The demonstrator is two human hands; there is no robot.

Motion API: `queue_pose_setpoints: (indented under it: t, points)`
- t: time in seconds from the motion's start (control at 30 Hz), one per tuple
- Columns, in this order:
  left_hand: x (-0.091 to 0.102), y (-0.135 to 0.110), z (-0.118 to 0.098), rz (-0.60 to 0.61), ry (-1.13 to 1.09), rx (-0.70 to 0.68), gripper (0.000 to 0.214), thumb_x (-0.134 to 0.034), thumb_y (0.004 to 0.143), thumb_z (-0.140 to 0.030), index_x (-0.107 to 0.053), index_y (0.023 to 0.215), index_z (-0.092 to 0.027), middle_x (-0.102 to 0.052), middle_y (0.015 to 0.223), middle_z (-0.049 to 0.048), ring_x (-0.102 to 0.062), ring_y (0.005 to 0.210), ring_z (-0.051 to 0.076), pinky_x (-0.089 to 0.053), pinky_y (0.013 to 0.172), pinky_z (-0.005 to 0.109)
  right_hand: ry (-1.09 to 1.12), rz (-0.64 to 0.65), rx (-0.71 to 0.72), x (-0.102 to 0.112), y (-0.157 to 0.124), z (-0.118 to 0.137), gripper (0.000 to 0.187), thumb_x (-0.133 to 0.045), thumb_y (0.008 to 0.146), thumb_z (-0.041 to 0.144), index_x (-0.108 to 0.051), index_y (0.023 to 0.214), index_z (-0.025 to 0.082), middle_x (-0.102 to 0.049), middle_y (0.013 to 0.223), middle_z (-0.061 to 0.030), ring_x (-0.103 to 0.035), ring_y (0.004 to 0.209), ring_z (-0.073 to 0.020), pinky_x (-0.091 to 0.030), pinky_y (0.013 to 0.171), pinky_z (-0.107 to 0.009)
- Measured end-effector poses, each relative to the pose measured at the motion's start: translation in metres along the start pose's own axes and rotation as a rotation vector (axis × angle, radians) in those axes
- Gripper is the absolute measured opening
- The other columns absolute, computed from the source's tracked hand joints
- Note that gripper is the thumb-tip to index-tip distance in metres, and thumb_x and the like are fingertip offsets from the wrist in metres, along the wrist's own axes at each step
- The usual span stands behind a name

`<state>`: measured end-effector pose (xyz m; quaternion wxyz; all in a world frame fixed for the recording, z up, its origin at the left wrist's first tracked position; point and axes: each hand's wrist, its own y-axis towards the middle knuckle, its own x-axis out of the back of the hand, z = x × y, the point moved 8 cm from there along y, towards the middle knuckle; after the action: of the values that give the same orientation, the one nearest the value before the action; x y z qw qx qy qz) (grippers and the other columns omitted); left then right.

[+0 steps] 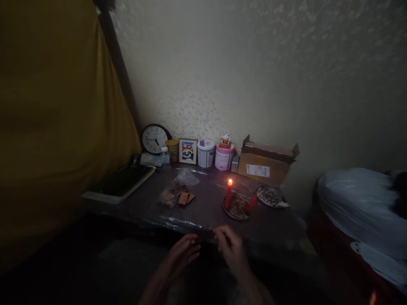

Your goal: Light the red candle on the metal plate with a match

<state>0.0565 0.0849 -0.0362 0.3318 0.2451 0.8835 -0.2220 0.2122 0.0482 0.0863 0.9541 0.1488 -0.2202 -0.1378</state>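
Fingers half curled on the left hand (183, 253) and drawn together at the tips on the right hand (233, 252); whether either grasps something small, I cannot tell. Both are raised just before the middle of the desk's (206, 207) front edge, near each other but apart. Beyond the right hand, toward the desk's right end, a lit red candle (228, 195) stands upright on a round plate (239, 218), and an unlit red candle (252, 204) leans at that plate's right side. Another plate (266, 205), with thin sticks (282, 204) across its rim, is nearer the right edge. Beyond the left hand, left of the lit candle, small brown boxes (183, 198) lie beside a clear plastic bag (187, 177). Along the back edge stand a clock (155, 139) near the left corner, a framed picture (188, 151), a white tub (206, 154), a pink tub (224, 160) topped by a figurine (225, 141), and a cardboard box (276, 165) near the right corner. Along the left edge lies a dark, flat book (122, 182).
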Motion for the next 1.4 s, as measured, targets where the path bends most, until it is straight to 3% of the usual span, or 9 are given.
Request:
queue_pose_setpoints:
  t: [0.13, 0.47, 0.83, 1.23, 1.4]
  points:
    - [-0.007, -0.006, -0.006, 0.043, 0.056, -0.035, 0.023, -0.058, 0.078, -0.027, -0.064, 0.099, -0.022, -0.065, 0.109, 0.0075, -0.056, 0.105, 0.024, -0.037, 0.094, 0.039, -0.024, 0.054, 0.069, -0.036, 0.000, 0.005, 0.024, -0.044, 0.090, 0.030, -0.060, 0.074, 0.021, -0.056, 0.067, 0.0023, -0.055, 0.062, -0.0121, -0.042, 0.061, -0.021]
    - [-0.005, -0.003, -0.005, 0.073, 0.032, -0.121, 0.025, -0.057, 0.079, -0.024, -0.060, 0.103, -0.020, -0.066, 0.105, 0.0077, -0.059, 0.101, 0.022, -0.040, 0.091, 0.037, 0.033, 0.129, 0.071, -0.056, -0.020, 0.002, 0.006, -0.056, 0.082, 0.024, -0.060, 0.086, 0.021, -0.057, 0.090, -0.0020, -0.058, 0.079, -0.0140, -0.046, 0.070, -0.023]
    - [-0.013, -0.012, -0.015, -0.005, 0.146, -0.141, 0.030, -0.064, 0.073, -0.024, -0.061, 0.102, -0.022, -0.066, 0.106, 0.0061, -0.060, 0.099, 0.022, -0.042, 0.091, 0.035, -0.040, 0.133, 0.010, -0.056, -0.023, -0.007, 0.012, -0.058, 0.081, 0.023, -0.059, 0.093, 0.022, -0.055, 0.104, -0.0038, -0.058, 0.083, -0.0140, -0.046, 0.073, -0.024]
    - [-0.019, -0.018, -0.022, -0.016, 0.329, -0.155, 0.033, -0.062, 0.073, -0.030, -0.060, 0.105, -0.023, -0.063, 0.112, 0.0064, -0.054, 0.109, 0.026, -0.038, 0.095, 0.038, -0.044, 0.154, 0.013, -0.054, -0.025, -0.007, 0.015, -0.058, 0.080, 0.020, -0.057, 0.095, 0.021, -0.060, 0.095, -0.0016, -0.057, 0.080, -0.0138, -0.045, 0.071, -0.023]
    - [-0.011, -0.014, -0.018, -0.024, 0.391, -0.159, 0.034, -0.062, 0.073, -0.031, -0.060, 0.105, -0.023, -0.064, 0.111, 0.0061, -0.053, 0.110, 0.026, -0.037, 0.096, 0.037, -0.040, 0.151, 0.009, -0.053, -0.025, -0.006, 0.014, -0.058, 0.080, 0.020, -0.057, 0.094, 0.022, -0.060, 0.095, -0.0018, -0.058, 0.084, -0.0150, -0.046, 0.073, -0.024]
